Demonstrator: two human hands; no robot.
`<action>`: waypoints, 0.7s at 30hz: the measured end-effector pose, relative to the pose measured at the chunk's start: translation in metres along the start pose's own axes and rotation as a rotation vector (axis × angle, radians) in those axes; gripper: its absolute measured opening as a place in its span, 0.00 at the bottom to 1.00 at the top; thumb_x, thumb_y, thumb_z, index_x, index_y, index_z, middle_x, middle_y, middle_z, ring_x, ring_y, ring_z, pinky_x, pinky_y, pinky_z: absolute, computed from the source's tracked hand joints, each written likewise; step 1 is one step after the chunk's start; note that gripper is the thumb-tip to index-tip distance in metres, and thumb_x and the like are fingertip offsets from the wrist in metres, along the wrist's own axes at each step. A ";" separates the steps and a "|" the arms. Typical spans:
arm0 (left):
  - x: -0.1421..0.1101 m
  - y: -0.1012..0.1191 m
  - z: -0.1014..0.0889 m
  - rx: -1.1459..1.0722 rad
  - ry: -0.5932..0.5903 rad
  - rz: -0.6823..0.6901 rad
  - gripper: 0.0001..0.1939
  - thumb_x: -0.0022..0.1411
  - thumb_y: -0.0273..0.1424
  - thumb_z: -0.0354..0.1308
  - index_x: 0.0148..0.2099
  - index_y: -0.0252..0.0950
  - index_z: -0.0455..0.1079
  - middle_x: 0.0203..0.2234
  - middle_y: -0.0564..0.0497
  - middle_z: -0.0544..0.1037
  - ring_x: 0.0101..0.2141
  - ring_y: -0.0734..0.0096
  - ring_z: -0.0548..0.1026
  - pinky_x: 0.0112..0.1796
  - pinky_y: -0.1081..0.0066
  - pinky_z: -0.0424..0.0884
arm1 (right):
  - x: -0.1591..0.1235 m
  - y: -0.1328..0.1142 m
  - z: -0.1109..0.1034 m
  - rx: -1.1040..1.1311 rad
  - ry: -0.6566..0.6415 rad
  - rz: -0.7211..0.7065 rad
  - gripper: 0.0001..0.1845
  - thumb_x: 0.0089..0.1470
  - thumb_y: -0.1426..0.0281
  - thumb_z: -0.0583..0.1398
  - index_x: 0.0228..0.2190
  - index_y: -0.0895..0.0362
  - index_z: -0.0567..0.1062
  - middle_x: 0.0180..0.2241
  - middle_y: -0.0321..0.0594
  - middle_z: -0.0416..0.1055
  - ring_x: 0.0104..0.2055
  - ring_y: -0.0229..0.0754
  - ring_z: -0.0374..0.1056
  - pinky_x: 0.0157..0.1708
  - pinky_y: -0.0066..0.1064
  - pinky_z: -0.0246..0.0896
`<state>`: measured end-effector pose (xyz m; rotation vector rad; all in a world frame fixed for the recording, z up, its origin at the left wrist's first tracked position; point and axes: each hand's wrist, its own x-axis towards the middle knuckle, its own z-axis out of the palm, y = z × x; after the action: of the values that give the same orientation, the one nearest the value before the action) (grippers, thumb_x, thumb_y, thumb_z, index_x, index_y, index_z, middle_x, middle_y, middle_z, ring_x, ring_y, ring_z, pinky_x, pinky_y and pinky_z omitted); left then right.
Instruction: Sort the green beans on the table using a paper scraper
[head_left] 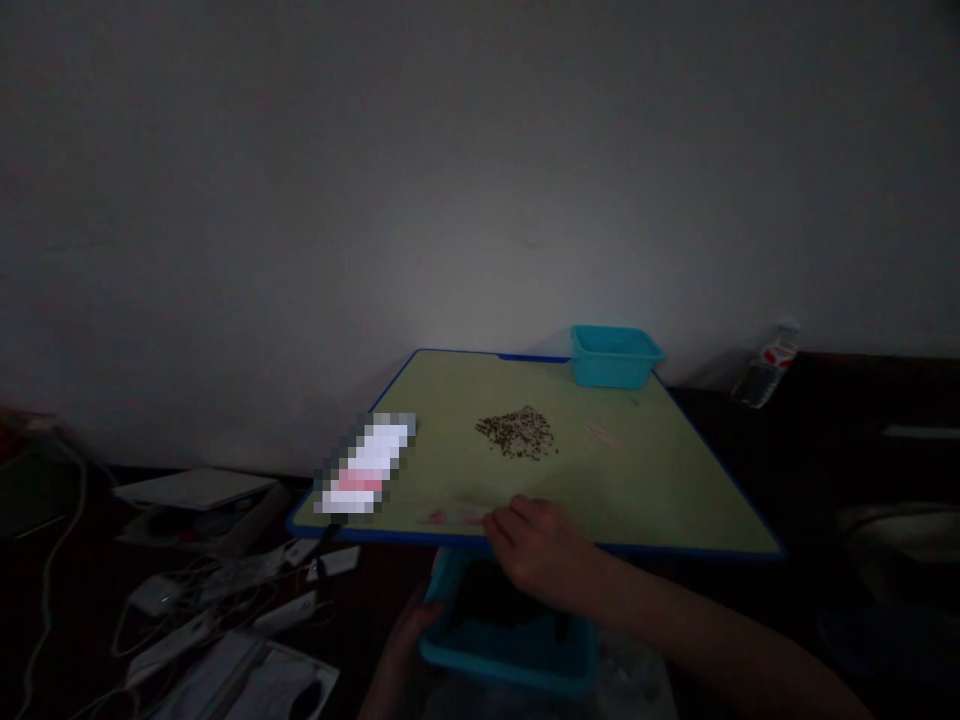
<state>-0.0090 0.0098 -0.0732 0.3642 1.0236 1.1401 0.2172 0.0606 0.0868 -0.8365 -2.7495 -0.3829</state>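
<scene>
A pale green table (660, 470) with a blue rim stands against a white wall. A small pile of dark seeds or grains (517, 434) lies near its middle. My right hand (536, 548) rests at the table's near edge, fingers curled loosely on the surface, close to a faint pinkish patch (454, 516). Below the edge, my left hand (409, 630) grips the left side of a blue plastic tub (517, 660) held under the tabletop. The tub's inside is dark and I cannot make out its contents.
A second blue tub (615, 355) sits at the table's far right corner. A blurred white and pink item (367, 465) lies on the left side. A plastic bottle (766, 365) lies to the right. Cables, adapters and papers (210, 620) clutter the floor at left.
</scene>
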 end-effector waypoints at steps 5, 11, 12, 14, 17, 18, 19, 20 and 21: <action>0.013 0.002 -0.002 0.024 -0.011 0.018 0.28 0.46 0.43 0.74 0.49 0.39 0.81 0.42 0.44 0.89 0.52 0.37 0.82 0.51 0.47 0.77 | 0.027 -0.021 0.005 -0.023 -0.090 0.009 0.05 0.63 0.78 0.63 0.37 0.63 0.81 0.37 0.54 0.82 0.37 0.50 0.76 0.29 0.36 0.69; -0.004 0.000 -0.001 0.012 0.074 -0.016 0.32 0.38 0.41 0.75 0.49 0.38 0.82 0.32 0.43 0.90 0.43 0.33 0.86 0.37 0.54 0.77 | 0.018 -0.015 -0.006 -0.039 -0.229 0.175 0.05 0.60 0.81 0.65 0.35 0.64 0.83 0.36 0.59 0.83 0.35 0.51 0.79 0.28 0.36 0.69; -0.009 0.000 0.001 0.009 0.059 -0.006 0.32 0.41 0.41 0.74 0.51 0.38 0.81 0.33 0.43 0.90 0.43 0.34 0.86 0.38 0.54 0.77 | 0.014 -0.013 -0.008 -0.045 -0.238 0.206 0.06 0.59 0.81 0.65 0.35 0.64 0.83 0.36 0.59 0.83 0.35 0.51 0.79 0.29 0.36 0.70; -0.017 0.003 0.005 0.009 0.036 0.007 0.34 0.45 0.40 0.74 0.56 0.38 0.80 0.33 0.45 0.91 0.43 0.36 0.86 0.39 0.54 0.78 | 0.007 -0.011 -0.013 -0.055 -0.255 0.257 0.06 0.58 0.82 0.65 0.35 0.64 0.83 0.37 0.58 0.83 0.36 0.51 0.80 0.29 0.35 0.70; -0.023 0.009 0.011 0.027 0.041 -0.003 0.36 0.46 0.39 0.74 0.59 0.38 0.79 0.32 0.46 0.90 0.38 0.38 0.87 0.34 0.56 0.78 | -0.002 -0.006 -0.020 -0.057 -0.282 0.302 0.08 0.58 0.84 0.64 0.36 0.64 0.83 0.37 0.59 0.83 0.37 0.51 0.80 0.30 0.35 0.70; -0.023 0.010 0.012 0.035 0.041 -0.006 0.35 0.47 0.39 0.74 0.59 0.37 0.80 0.32 0.46 0.90 0.37 0.40 0.87 0.33 0.57 0.77 | -0.005 -0.003 -0.022 -0.056 -0.293 0.314 0.08 0.58 0.84 0.64 0.36 0.65 0.83 0.38 0.60 0.83 0.37 0.52 0.80 0.30 0.35 0.71; -0.023 0.011 0.013 0.038 0.037 -0.005 0.36 0.47 0.39 0.73 0.59 0.37 0.79 0.32 0.46 0.91 0.35 0.40 0.87 0.32 0.57 0.77 | -0.007 -0.001 -0.024 -0.056 -0.303 0.329 0.09 0.58 0.85 0.63 0.37 0.65 0.83 0.38 0.60 0.83 0.38 0.52 0.80 0.30 0.35 0.71; -0.023 0.011 0.013 0.037 0.029 -0.001 0.37 0.47 0.39 0.73 0.60 0.36 0.79 0.32 0.45 0.91 0.35 0.40 0.87 0.32 0.57 0.77 | -0.009 0.002 -0.025 -0.056 -0.314 0.342 0.10 0.58 0.85 0.63 0.37 0.65 0.84 0.39 0.60 0.84 0.39 0.52 0.80 0.31 0.36 0.72; -0.022 0.011 0.013 0.035 0.020 0.002 0.38 0.47 0.39 0.73 0.62 0.37 0.79 0.33 0.45 0.91 0.36 0.39 0.87 0.33 0.56 0.77 | -0.012 0.005 -0.026 -0.058 -0.323 0.353 0.10 0.59 0.84 0.62 0.38 0.64 0.84 0.40 0.60 0.84 0.39 0.52 0.81 0.32 0.36 0.72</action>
<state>-0.0060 -0.0018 -0.0481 0.3825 1.0618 1.1306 0.2335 0.0499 0.1088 -1.4851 -2.7962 -0.2775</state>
